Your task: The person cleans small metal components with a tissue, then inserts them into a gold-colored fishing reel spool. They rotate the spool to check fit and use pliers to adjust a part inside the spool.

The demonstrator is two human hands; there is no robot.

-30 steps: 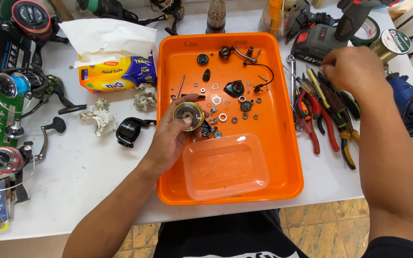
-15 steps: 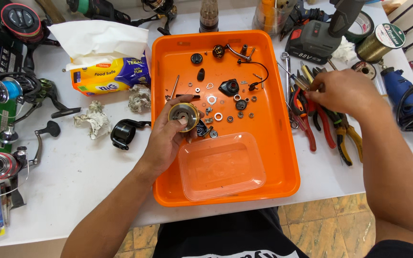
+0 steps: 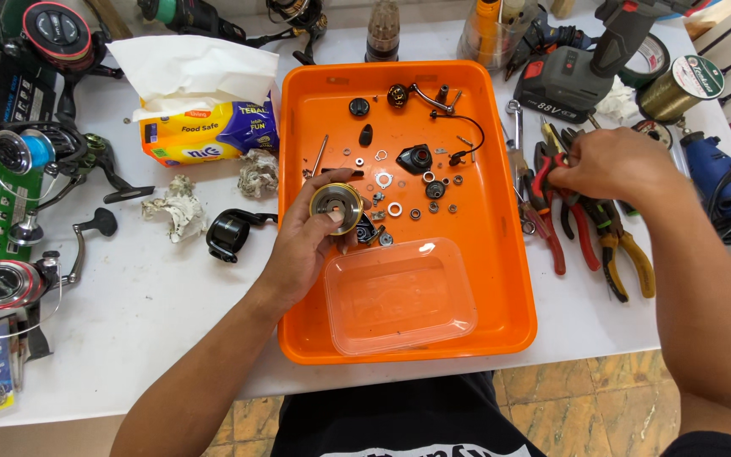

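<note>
We see the round gold-and-black spool (image 3: pixel 337 208) sitting in our left hand (image 3: pixel 310 245), over the left part of the orange tray (image 3: pixel 513 279), the fingers curled around it in a firm grip. Our right hand (image 3: pixel 607 165) rests on the pliers (image 3: pixel 552 203) lying on the surface just right of the tray, fingers bent over their handles, though we cannot tell whether that grip has closed. Half a second ago this hand was at much the same spot; the spool has stayed put.
</note>
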